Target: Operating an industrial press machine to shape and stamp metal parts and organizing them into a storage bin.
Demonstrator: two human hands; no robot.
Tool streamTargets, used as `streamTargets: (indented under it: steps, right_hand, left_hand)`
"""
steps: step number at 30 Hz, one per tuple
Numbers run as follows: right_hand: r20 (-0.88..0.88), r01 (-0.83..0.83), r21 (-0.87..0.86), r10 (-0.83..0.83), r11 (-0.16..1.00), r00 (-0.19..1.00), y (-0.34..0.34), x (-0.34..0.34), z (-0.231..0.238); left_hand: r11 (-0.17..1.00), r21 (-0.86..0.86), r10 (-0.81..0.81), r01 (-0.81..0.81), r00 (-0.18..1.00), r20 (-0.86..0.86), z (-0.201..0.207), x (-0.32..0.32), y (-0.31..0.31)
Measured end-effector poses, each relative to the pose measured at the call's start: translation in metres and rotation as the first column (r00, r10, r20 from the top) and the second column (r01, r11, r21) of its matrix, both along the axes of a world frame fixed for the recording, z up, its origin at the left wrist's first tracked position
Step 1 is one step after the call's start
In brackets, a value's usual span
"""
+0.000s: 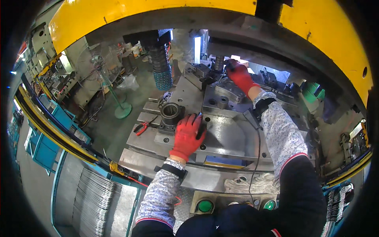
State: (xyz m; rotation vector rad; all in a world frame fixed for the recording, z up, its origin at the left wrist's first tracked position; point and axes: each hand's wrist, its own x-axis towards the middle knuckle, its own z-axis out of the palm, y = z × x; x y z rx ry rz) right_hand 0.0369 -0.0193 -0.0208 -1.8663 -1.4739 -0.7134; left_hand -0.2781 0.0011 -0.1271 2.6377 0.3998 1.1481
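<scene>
My left hand (188, 135), in a red glove, lies on the steel die plate (225, 132) with its fingers stretched out flat. A small pale spot shows at one fingertip; I cannot make out what it is. Beside this hand stands a round, hollow guide bushing (171, 113), and left of that lie red-handled pliers (144, 126). My right hand (239, 77), also gloved in red with dark fingers, reaches to the far side of the die, near a ribbed guide post (219, 64). Its fingers look curled around something thin, partly lost against the dark background. A raised metal block (230, 90) sits below it.
A yellow press frame (158, 12) arches overhead. A spring-wrapped post (162, 69) hangs at the back left. A cable (258, 154) crosses the die's right side. Crumpled cloth (252, 184) and green buttons (205, 205) are in front. A bin of metal parts (92, 197) stands left.
</scene>
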Motion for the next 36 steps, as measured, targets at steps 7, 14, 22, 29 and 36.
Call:
streamTargets:
  steps: [7, 14, 22, 29, 36]
  right_hand:
    - [0.119, -0.089, -0.235, 0.120, 0.968, 0.986, -0.002, -0.006, 0.021]
    - [0.026, -0.092, -0.321, 0.106, 0.943, 0.994, 0.002, -0.010, -0.013]
    - [0.141, -0.068, -0.414, 0.138, 0.908, 0.980, 0.005, -0.009, -0.011]
    - [0.073, -0.108, -0.338, 0.141, 0.935, 0.987, 0.011, -0.009, -0.011]
    - [0.240, 0.038, -0.185, 0.008, 0.982, 0.971, 0.006, 0.007, 0.014]
  left_hand:
    - [1.000, 0.005, -0.006, 0.006, 1.000, 0.004, 0.002, -0.004, -0.001]
    - [0.999, 0.048, -0.004, 0.002, 0.999, 0.035, 0.002, 0.000, 0.000]
    - [1.000, -0.024, -0.006, 0.006, 1.000, 0.017, -0.001, -0.001, -0.002]
    - [1.000, 0.004, 0.004, -0.004, 1.000, 0.005, -0.002, -0.004, 0.002]
    - [0.999, -0.005, -0.053, 0.053, 0.999, 0.007, 0.002, 0.002, 0.001]
